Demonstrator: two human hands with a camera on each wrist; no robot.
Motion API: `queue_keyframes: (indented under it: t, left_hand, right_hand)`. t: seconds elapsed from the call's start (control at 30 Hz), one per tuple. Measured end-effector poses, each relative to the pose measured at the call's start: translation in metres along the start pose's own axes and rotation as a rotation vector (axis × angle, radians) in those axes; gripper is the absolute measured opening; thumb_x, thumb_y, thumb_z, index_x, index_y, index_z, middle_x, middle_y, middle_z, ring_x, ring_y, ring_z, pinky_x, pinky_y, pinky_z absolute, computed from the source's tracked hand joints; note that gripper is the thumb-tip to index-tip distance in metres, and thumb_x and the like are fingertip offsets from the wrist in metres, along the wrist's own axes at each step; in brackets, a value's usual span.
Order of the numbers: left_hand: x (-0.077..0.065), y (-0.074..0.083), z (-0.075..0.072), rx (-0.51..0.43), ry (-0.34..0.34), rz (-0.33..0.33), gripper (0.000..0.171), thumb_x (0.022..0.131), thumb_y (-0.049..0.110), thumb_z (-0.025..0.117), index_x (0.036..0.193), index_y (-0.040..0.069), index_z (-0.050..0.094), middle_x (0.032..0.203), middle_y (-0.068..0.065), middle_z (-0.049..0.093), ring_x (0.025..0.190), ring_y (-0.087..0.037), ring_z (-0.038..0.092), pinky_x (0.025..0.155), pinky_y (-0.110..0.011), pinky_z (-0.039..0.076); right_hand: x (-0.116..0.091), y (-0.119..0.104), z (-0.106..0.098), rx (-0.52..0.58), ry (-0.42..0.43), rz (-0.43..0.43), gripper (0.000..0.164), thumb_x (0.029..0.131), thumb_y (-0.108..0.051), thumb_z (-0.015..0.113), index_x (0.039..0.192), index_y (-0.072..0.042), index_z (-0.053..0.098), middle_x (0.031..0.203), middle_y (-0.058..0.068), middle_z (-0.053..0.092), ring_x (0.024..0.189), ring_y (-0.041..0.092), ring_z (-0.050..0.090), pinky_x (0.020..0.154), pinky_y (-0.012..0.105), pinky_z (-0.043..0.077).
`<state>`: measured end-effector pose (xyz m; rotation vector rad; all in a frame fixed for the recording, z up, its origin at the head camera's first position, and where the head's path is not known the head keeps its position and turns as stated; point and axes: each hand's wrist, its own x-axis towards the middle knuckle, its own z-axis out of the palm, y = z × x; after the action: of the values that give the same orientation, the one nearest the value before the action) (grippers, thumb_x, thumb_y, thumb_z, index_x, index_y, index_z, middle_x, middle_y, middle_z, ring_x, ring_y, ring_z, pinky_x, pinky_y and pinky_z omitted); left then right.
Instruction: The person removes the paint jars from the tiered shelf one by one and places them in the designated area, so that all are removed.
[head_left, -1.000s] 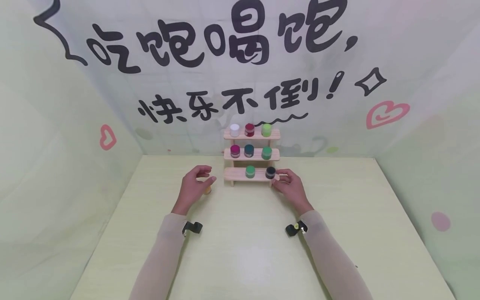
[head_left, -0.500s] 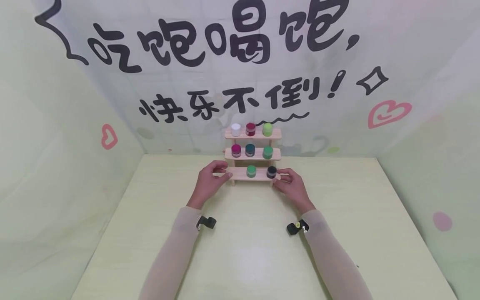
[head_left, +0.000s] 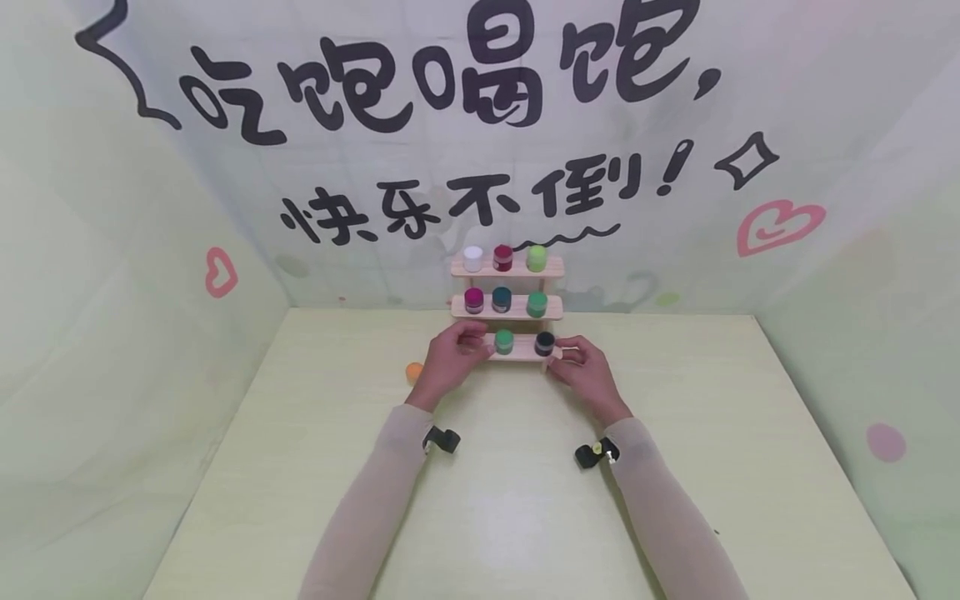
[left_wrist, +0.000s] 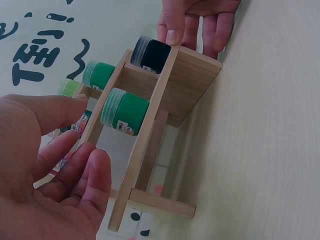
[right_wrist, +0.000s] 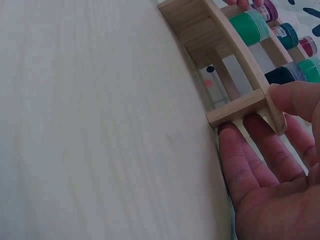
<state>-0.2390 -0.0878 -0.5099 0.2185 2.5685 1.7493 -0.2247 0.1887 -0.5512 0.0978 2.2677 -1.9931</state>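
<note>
l hand [head_left: 450, 362] loosely curved, empty, nr green jar [head_left: 504, 342] on btm shelf [head_left: 522, 349]; r hand [head_left: 587, 375] grips wood stand [head_left: 519, 310] at r end.

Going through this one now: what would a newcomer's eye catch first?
Probably the big black lettering across the backdrop. Next, the three-tier wooden rack toward the table's back, bearing colourful jars, with the right hand gripping its lower right end and the left hand by its lower left. Then the small orange item on the table, left of the rack.
</note>
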Motion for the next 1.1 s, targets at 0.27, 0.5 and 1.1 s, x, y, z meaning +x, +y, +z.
queue_keyframes:
  t: [0.27,0.5,1.1]
  left_hand:
    - [0.007,0.005,0.015,0.01,-0.049,0.002,0.046,0.092,0.02,0.083,0.134,0.013,0.067,0.129,-0.014,0.07,0.117,-0.024,0.068,0.103,-0.035,0.059]
    - [0.011,0.008,0.021,0.07,-0.074,0.011,0.047,0.092,0.018,0.082,0.136,0.01,0.066,0.129,-0.017,0.07,0.113,-0.024,0.068,0.099,-0.037,0.059]
    - [0.006,0.014,0.018,0.066,-0.054,-0.004,0.044,0.094,0.027,0.082,0.133,0.012,0.068,0.126,-0.012,0.071,0.113,-0.023,0.069,0.099,-0.038,0.06]
  right_hand:
    - [0.002,0.001,-0.002,0.0,-0.015,-0.001,0.046,0.094,-0.016,0.081,0.135,-0.008,0.062,0.101,0.003,0.073,0.095,0.015,0.077,0.084,0.024,0.063]
    - [0.003,0.001,-0.003,-0.008,-0.014,-0.001,0.045,0.094,-0.016,0.08,0.134,-0.007,0.062,0.104,0.008,0.075,0.096,0.017,0.077,0.083,0.024,0.063]
    - [0.004,0.002,-0.004,-0.013,-0.016,-0.006,0.046,0.094,-0.018,0.081,0.134,-0.007,0.061,0.111,0.012,0.074,0.096,0.013,0.075,0.084,0.023,0.062]
